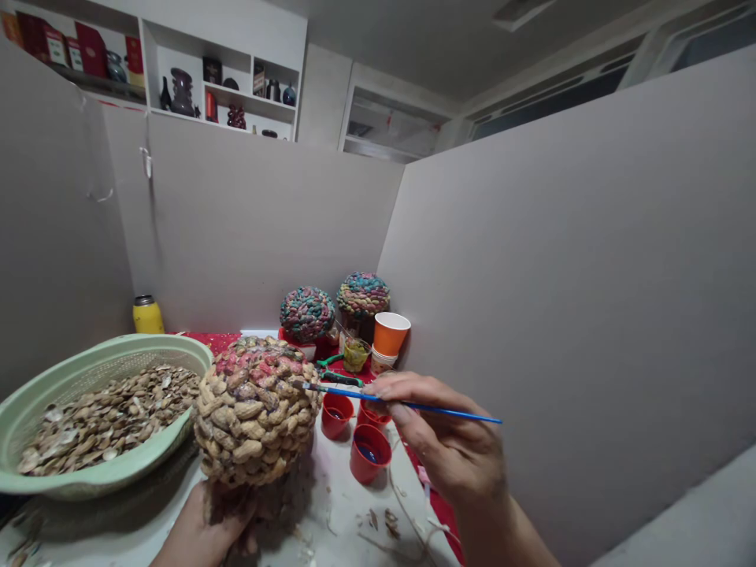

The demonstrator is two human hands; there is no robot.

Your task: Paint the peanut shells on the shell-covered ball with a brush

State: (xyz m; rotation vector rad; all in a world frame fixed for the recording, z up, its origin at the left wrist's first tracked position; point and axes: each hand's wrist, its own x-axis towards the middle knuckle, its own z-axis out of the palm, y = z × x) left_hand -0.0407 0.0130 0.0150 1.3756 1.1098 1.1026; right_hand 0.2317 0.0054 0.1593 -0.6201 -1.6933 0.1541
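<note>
My left hand (206, 524) grips the underside of a large ball covered in peanut shells (253, 421), holding it up over the table. Red and dark paint marks its top, while the lower shells keep their natural tan. In my right hand (452, 441) a thin blue paintbrush (413, 405) is pinched between thumb and fingers. The brush tip reaches the ball's right side, touching or very close to it. Small red cups stand just right of the ball; the front cup (370, 454) and the left cup (337, 416) contain dark liquid.
A green colander (194, 354) of empty shells stands at left, near a yellow bottle (147, 315). Two painted shell-covered balls, one teal and pink (307, 313), sit behind. An orange paper cup (390, 335) and green-handled pliers (339, 379) lie nearby. Grey panels (265, 228) enclose the table.
</note>
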